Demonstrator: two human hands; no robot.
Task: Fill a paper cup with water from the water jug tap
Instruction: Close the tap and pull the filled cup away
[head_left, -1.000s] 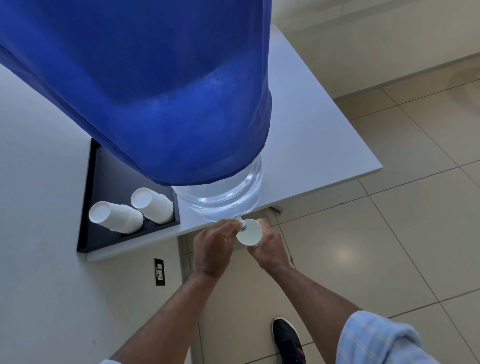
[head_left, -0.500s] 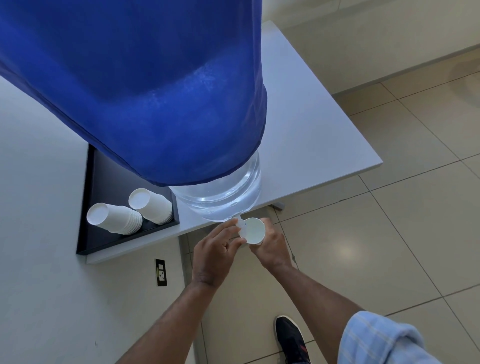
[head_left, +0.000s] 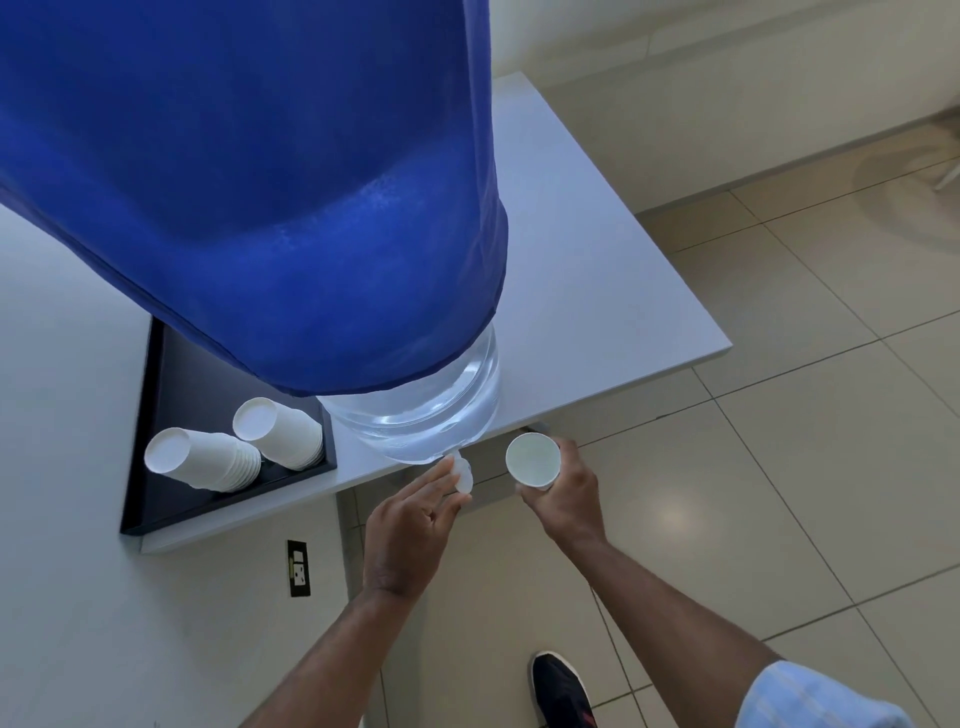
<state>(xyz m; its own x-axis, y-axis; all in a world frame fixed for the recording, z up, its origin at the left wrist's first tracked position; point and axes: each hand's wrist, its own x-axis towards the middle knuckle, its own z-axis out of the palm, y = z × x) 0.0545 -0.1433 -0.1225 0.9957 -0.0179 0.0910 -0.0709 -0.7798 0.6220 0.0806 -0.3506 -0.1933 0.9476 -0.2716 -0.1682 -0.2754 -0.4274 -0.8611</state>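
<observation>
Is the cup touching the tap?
Apart. The head view shows open floor between the paper cup, held in the right hand, and the tap.

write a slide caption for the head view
Right hand holds a paper cup beside the jug's tap; left hand touches the tap.

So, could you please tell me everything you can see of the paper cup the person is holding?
The paper cup is plain white with a thin rolled rim, and looks like paper. It stands roughly upright, mouth toward the camera, gripped around its side by the right hand. It is held in the air just off the table edge, to the right of the tap and clear of it. Water inside cannot be told.
</observation>
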